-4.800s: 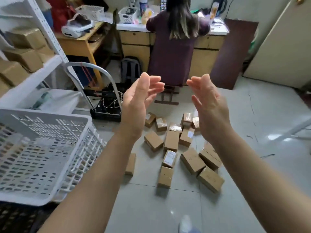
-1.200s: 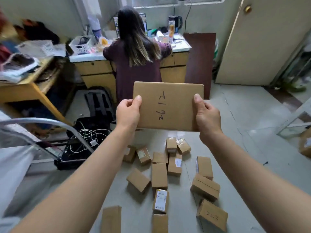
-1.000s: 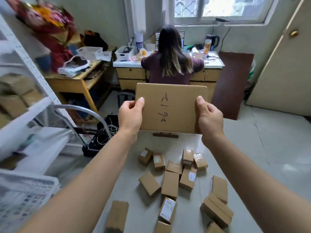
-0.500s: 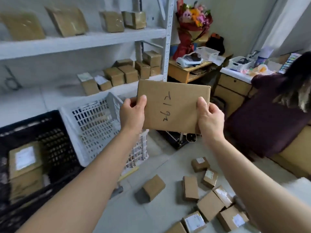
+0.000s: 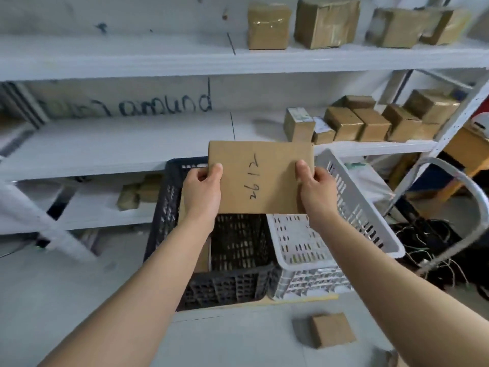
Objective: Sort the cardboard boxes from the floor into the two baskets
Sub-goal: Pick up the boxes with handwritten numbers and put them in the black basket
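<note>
Lying nearest: a small plain brown cardboard box (image 5: 332, 330) on the pale floor at lower right, in front of the baskets and apart from them.
Left hand: the left hand (image 5: 202, 189) grips the left edge of the held box, thumb on the side facing the camera, fingers curled behind it.
Right hand: the right hand (image 5: 316, 188) grips the right edge the same way, thumb in front.
Held box: a flat rectangular brown cardboard box (image 5: 260, 176) with dark handwritten marks on its face. It is raised in the air between both hands and hides the far part of both baskets where they meet. It lies in neither.
Black basket: a black perforated plastic basket (image 5: 225, 287) stands on the floor, to the left. Brown cardboard shows inside it, beside the left forearm.
White basket: a white perforated plastic basket (image 5: 312, 282) stands against the black one's right side.
Shelving: white metal shelving (image 5: 158, 62) runs behind the baskets.
Middle shelf: a row of taped brown cartons (image 5: 370, 123) sits toward the right.
Top shelf: larger taped brown cartons (image 5: 325, 22) sit above them.
Far right: a curved grey metal tube (image 5: 473, 197) arches over a tangle of dark wires (image 5: 436, 247) on the floor.
</note>
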Tool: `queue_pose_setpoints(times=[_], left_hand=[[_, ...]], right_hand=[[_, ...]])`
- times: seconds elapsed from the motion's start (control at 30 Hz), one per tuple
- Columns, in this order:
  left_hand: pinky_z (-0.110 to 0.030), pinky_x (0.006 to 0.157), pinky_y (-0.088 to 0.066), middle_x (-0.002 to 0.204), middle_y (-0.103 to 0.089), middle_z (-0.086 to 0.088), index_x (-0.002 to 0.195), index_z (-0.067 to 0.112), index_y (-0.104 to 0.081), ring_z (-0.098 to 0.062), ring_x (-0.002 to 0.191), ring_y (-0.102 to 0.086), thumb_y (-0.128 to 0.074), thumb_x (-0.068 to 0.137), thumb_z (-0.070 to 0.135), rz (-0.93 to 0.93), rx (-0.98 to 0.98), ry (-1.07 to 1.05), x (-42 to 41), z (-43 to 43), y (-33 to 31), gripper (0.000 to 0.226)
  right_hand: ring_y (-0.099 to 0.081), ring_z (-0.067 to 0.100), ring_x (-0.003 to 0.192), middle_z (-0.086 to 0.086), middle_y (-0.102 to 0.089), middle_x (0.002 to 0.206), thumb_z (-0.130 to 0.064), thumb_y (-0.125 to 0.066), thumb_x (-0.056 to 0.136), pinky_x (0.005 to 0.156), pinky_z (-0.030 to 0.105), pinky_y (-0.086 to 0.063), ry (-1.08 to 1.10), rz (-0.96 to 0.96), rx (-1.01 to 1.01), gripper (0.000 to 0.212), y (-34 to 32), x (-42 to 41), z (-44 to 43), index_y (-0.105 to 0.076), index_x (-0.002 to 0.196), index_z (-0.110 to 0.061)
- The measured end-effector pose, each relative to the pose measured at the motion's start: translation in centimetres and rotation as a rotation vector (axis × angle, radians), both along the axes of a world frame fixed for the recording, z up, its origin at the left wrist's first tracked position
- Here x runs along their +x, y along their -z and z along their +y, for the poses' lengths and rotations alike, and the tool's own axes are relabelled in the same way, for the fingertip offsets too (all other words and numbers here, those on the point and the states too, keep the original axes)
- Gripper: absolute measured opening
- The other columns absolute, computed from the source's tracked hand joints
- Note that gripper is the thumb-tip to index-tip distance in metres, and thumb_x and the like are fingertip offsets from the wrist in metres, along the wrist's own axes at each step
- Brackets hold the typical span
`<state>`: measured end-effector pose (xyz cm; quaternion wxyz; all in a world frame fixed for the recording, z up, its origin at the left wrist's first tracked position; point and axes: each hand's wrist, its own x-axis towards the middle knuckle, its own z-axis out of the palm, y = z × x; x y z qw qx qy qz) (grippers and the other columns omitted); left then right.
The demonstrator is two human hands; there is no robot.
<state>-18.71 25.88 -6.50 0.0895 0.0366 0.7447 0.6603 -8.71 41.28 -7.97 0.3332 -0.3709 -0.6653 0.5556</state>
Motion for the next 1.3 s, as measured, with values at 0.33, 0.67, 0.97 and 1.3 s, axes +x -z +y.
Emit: queue_pose_setpoints(times=[0.33, 0.67, 0.97, 1.3], left_hand=[[-0.036, 0.079, -0.052, 0.104, -0.062, -0.002, 0.112, 0.016, -0.053, -0.019, 0.094, -0.060, -0.056, 0.091, 0.044, -0.144, -0.040, -0.121, -9.9, -2.7, 3.8, 0.035], [-0.043, 0.087, -0.050, 0.108, -0.061, -0.007, 0.105, 0.019, -0.051, -0.024, 0.096, -0.057, -0.054, 0.091, 0.035, -0.383, -0.074, -0.268, -14.8, 1.0, 8.1, 0.021], [-0.048, 0.090, -0.052, 0.125, -0.056, -0.015, 0.134, 0.011, -0.047, -0.030, 0.112, -0.056, -0.055, 0.093, 0.010, -0.847, 0.129, -0.384, -14.7, 3.3, 15.4, 0.042], [-0.053, 0.094, -0.049, 0.119, -0.059, -0.023, 0.106, 0.001, -0.053, -0.037, 0.113, -0.056, -0.052, 0.092, -0.002, -1.054, 0.340, -0.428, -14.5, 4.1, 20.8, 0.014]], right_hand=[[-0.060, 0.011, 0.082, -0.005, -0.063, 0.091, -0.048, -0.053, 0.092, 0.073, 0.030, -0.050, -0.201, -0.125, -0.013, 0.036, 2.5, -11.9, -0.2, -0.060, 0.105, -0.015], [-0.053, 0.021, 0.105, 0.004, -0.054, 0.123, -0.049, -0.049, 0.094, 0.086, 0.034, -0.043, -0.551, -0.366, 0.024, 0.054, 6.1, -20.3, 5.6, -0.044, 0.134, -0.012], [-0.048, 0.025, 0.122, 0.006, -0.048, 0.141, -0.041, -0.045, 0.098, 0.098, 0.033, -0.038, -0.880, -0.675, 0.300, 0.051, 10.1, -28.1, 8.7, -0.043, 0.142, -0.016], [-0.033, 0.033, 0.137, 0.014, -0.032, 0.152, -0.040, -0.038, 0.101, 0.109, 0.039, -0.034, -1.123, -0.979, 0.625, 0.053, 15.8, -33.8, 8.1, -0.034, 0.147, -0.013]])
